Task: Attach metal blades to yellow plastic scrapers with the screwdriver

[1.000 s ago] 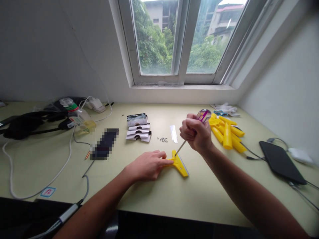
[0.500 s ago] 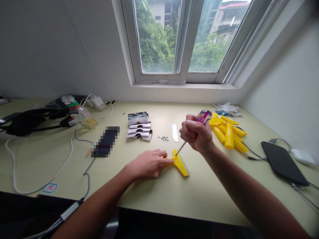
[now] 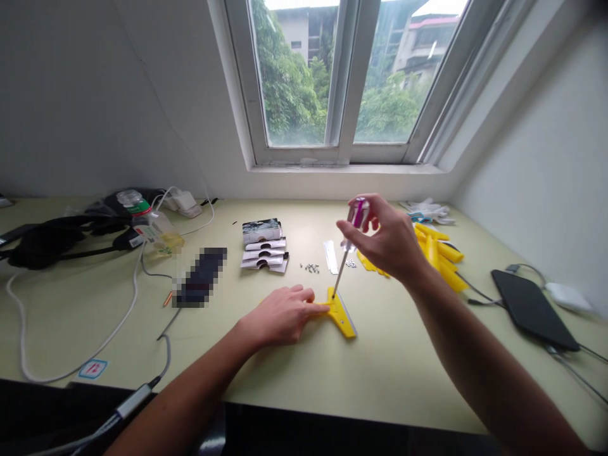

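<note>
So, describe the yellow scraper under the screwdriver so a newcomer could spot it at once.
Find the pale desk below the window. Toward its front edge, the left hand holds down the yellow scraper. Unlike the heaped yellow parts farther right, it sits under the screwdriver, with a thin silvery strip along one edge.

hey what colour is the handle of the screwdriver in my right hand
The screwdriver handle is clear and purple, showing best in the head view.

I have my left arm (image 3: 199, 380) stretched forward, left hand (image 3: 280, 316) low, palm down, one finger (image 3: 317, 309) poking out. My right arm (image 3: 470, 342) is stretched forward too, right hand (image 3: 392, 240) higher, thumb (image 3: 350, 234) and bent fingers (image 3: 373, 206) pinching.
</note>
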Available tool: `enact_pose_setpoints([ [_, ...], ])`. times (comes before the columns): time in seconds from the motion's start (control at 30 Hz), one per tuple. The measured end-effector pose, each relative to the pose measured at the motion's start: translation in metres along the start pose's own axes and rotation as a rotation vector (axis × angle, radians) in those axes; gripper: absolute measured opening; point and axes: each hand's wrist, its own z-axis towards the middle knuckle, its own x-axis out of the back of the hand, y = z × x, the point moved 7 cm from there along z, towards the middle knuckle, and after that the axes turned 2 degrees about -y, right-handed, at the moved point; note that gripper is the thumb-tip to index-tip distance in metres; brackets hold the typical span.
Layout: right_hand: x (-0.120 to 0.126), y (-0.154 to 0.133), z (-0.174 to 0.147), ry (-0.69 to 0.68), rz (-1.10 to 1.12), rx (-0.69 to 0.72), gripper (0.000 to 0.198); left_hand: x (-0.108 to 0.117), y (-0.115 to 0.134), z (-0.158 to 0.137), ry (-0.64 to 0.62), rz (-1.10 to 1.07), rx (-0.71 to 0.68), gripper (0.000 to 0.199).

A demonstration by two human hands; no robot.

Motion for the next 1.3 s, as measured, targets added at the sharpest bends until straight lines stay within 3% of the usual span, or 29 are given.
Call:
enact_pose_setpoints([
  [0.13,0.019,0.006,0.016,-0.100,-0.317,-0.076,0.042,-0.001,-0.003,0.001,-0.001,0.021,0.009,0.055],
  [0.23,0.022,0.004,0.034,-0.200,-0.418,-0.042,0.041,-0.002,-0.005,0.001,-0.002,0.026,0.028,0.054],
  [0.4,0.009,-0.017,0.044,-0.745,-0.159,0.128,0.028,-0.003,-0.008,0.000,-0.010,0.021,0.033,0.054],
  [0.47,0.010,-0.021,0.040,-0.877,-0.133,0.120,0.032,-0.003,-0.011,0.000,-0.004,0.019,0.040,0.055],
  [0.6,0.018,-0.003,0.043,-0.765,-0.467,-0.025,0.046,-0.002,-0.015,-0.001,0.010,0.026,0.046,0.058],
  [0.67,0.021,0.003,0.044,-0.711,-0.605,-0.029,0.048,-0.002,-0.016,-0.001,0.020,0.029,0.046,0.059],
  [0.73,0.017,0.001,0.041,-0.788,-0.550,0.011,0.040,-0.003,-0.016,-0.001,0.028,0.031,0.043,0.057],
  [0.8,0.011,-0.006,0.035,-0.905,-0.360,0.039,0.033,-0.003,-0.015,-0.001,0.034,0.034,0.038,0.055],
  [0.87,0.009,-0.013,0.033,-0.915,-0.213,0.005,0.035,-0.003,-0.015,-0.002,0.038,0.036,0.037,0.053],
  [0.97,0.011,-0.009,0.035,-0.732,-0.250,-0.122,0.042,-0.004,-0.015,-0.002,0.044,0.040,0.039,0.051],
  [1.1,0.020,0.002,0.040,-0.495,-0.611,-0.155,0.055,-0.004,-0.015,-0.002,0.049,0.038,0.040,0.050],
  [1.2,0.020,0.003,0.041,-0.578,-0.684,-0.087,0.049,-0.003,-0.014,-0.002,0.052,0.036,0.037,0.051],
  [1.3,0.014,-0.012,0.037,-0.758,-0.404,0.064,0.037,-0.003,-0.014,-0.002,0.055,0.036,0.029,0.050],
])
